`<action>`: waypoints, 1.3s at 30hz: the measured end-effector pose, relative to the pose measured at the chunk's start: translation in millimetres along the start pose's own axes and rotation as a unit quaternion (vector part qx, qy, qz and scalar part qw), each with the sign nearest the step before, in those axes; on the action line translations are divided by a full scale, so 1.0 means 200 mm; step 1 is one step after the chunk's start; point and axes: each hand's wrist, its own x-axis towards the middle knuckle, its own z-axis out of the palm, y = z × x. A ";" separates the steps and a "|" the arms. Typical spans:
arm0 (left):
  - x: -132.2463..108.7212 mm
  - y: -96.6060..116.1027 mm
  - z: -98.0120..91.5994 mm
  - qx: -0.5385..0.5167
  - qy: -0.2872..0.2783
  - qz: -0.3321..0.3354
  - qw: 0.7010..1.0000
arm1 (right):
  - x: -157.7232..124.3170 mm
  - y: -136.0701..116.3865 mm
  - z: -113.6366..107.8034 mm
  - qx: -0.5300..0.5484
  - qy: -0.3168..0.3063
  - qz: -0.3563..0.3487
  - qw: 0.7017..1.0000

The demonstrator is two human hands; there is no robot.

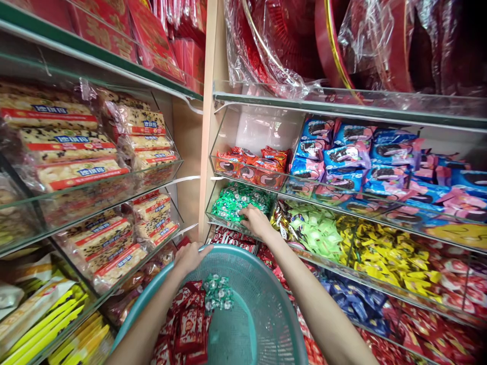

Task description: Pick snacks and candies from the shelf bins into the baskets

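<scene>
My left hand point(192, 257) is closed over the far rim of a large teal plastic basket point(272, 284). Inside the basket lie red wrapped packets point(190, 324) and a small heap of green wrapped candies point(218, 292). Reaching over the basket, my right hand point(254, 221) is at a shelf bin full of green wrapped candies point(232, 200). Its fingers are bent down at the candies' near side; whether any candy is between them is too small to tell.
Glass-fronted shelves surround the basket. Wrapped snack bars point(76, 139) fill the left side. To the right are blue cookie packs point(350, 157), light green candies point(315, 225) and yellow candies point(391, 256). A glass shelf edge point(342, 109) runs above, and red packs point(254, 165) sit over the green bin.
</scene>
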 end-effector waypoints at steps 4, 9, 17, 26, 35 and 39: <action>0.00 0.00 0.00 0.001 -0.001 -0.001 1.000 | 0.00 0.00 0.00 -0.010 -0.002 -0.004 1.000; 0.01 0.01 -0.01 0.011 0.002 -0.004 1.000 | -0.02 -0.01 0.00 -0.025 0.014 -0.018 0.999; 0.01 0.03 -0.02 0.008 -0.009 -0.021 1.000 | -0.03 -0.01 -0.01 -0.030 0.001 -0.036 0.999; 0.02 -0.01 0.00 0.003 0.009 0.001 1.000 | -0.01 0.00 -0.01 -0.054 -0.005 -0.052 0.997; 0.03 0.00 0.01 0.006 0.004 -0.002 1.000 | -0.04 -0.01 -0.01 0.004 0.077 -0.020 0.997; 0.02 0.02 -0.01 0.007 -0.005 -0.017 1.000 | -0.10 -0.06 -0.01 0.099 0.150 0.000 0.984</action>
